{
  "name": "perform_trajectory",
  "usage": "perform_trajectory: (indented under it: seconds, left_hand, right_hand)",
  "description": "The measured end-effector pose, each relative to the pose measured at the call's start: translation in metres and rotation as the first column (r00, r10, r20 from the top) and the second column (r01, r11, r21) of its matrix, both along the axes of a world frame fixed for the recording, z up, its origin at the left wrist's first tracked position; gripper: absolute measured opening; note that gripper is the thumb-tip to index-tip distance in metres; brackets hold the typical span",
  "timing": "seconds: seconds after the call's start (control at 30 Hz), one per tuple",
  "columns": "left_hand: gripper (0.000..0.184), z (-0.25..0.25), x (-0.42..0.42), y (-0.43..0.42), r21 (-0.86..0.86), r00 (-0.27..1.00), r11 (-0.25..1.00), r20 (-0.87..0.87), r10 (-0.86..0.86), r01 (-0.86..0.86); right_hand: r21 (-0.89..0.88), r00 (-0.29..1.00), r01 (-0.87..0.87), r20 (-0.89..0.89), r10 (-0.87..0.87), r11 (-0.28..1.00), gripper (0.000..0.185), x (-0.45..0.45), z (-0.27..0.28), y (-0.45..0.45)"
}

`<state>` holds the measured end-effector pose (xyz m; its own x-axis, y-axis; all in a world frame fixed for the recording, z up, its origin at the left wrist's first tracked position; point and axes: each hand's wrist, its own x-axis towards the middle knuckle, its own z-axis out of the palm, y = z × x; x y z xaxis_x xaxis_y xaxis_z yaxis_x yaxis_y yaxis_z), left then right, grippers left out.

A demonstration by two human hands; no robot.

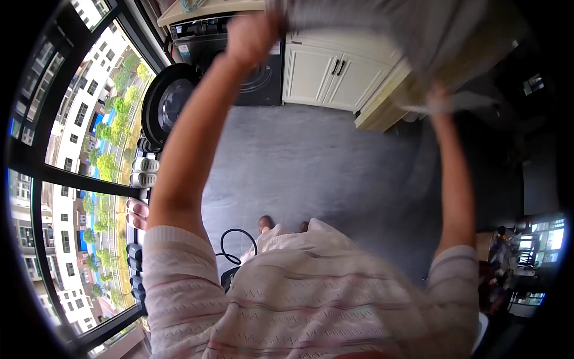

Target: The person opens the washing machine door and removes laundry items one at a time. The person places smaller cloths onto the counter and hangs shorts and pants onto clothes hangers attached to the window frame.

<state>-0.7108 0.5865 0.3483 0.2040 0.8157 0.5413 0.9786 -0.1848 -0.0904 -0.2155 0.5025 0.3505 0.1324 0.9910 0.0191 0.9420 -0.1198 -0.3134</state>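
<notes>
A grey piece of cloth (359, 17), smeared by motion, spreads across the top of the head view between my raised hands. My left hand (254, 39) is closed in a fist at its left end, in front of the washing machine. Farther right, my right hand (439, 96) is blurred, and the cloth narrows down to it; its fingers seem closed on the fabric, though they do not show singly. A pale, see-through smear crosses near the right wrist. The kind of cloth cannot be made out.
Behind my left hand stands a dark washing machine (260, 84) with its round door (170, 105) swung open. White cabinets (338, 75) adjoin it, then a wooden edge (382, 110). Several shoes (143, 173) line the window side. A black cable loop (239, 233) is near my feet.
</notes>
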Motion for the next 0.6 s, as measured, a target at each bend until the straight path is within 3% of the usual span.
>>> perform_trajectory:
  seconds: [0.03,0.07,0.13,0.17,0.23,0.3,0.37,0.47,0.57,0.6]
  left_hand:
    - [0.024,-0.073,0.01,-0.018,-0.461,0.984,0.885,-0.178,-0.013,-0.071]
    - [0.026,-0.117,0.019,-0.054,-0.695,0.989,0.717,-0.133,-0.07,-0.042]
    - [0.03,-0.14,0.029,-0.118,-0.959,0.998,0.279,0.046,-0.043,0.056]
    - [0.032,-0.137,0.03,-0.124,-0.98,0.998,0.188,0.071,0.001,0.069]
    - [0.036,-0.139,0.036,-0.105,-0.961,0.99,0.259,0.122,0.071,0.099]
    - [0.038,-0.138,0.032,-0.079,-0.861,0.979,0.488,0.195,0.062,0.141]
    - [0.038,-0.109,0.031,-0.071,-0.84,0.935,0.508,0.311,0.167,0.189]
    - [0.034,-0.065,0.032,-0.081,-0.89,0.87,0.365,0.39,0.303,0.272]
    - [0.032,-0.059,0.009,-0.083,-0.681,0.595,0.382,0.732,0.333,0.625]
    - [0.03,-0.048,0.004,-0.09,-0.608,0.519,0.444,0.794,0.316,0.659]
  right_hand:
    - [-0.396,0.982,0.015,0.18,0.062,0.918,0.025,-0.003,-0.061,-0.035]
    - [-0.558,0.987,0.005,0.134,0.084,0.83,0.024,-0.014,-0.092,-0.074]
    - [-0.582,0.997,-0.008,-0.071,-0.04,0.813,0.023,-0.037,-0.102,-0.115]
    - [-0.566,0.991,0.005,-0.108,-0.081,0.825,0.023,-0.043,-0.096,-0.117]
    - [-0.524,0.982,0.041,-0.138,-0.132,0.85,0.023,-0.042,-0.081,-0.101]
    - [-0.472,0.959,0.054,-0.221,-0.177,0.88,0.022,-0.03,-0.068,-0.091]
    - [-0.401,0.916,0.036,-0.353,-0.19,0.915,0.025,-0.013,-0.058,-0.084]
    - [-0.375,0.868,-0.003,-0.461,-0.184,0.927,0.025,-0.015,-0.037,-0.095]
    - [-0.311,0.826,-0.107,-0.556,-0.089,0.944,0.025,-0.022,-0.004,-0.107]
    - [-0.238,0.681,-0.054,-0.719,-0.139,0.97,0.024,-0.027,-0.009,-0.107]
